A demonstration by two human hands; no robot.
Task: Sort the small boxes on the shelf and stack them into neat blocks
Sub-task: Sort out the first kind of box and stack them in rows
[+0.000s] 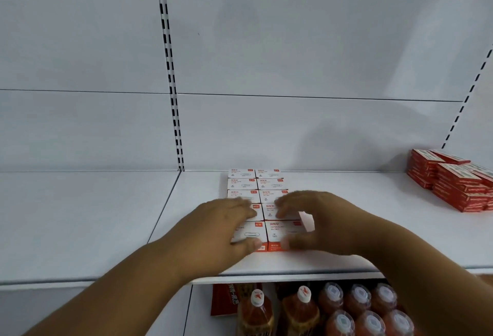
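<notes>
White shelf (88,218): bare surface is lying open left of the white box block (254,186) toward the left edge, and between it and the red box stacks (450,181) crowding the right back corner; both hands are covering the block's front rows.

On the shelf (80,215) a block of small boxes (254,183) lies in two columns side by side, running from the front edge to the back wall. The left hand (221,226) and right hand (317,223) rest on its front rows. A second stack of boxes (450,181) stands far right, and bottles (344,309) stand below the shelf.
</notes>
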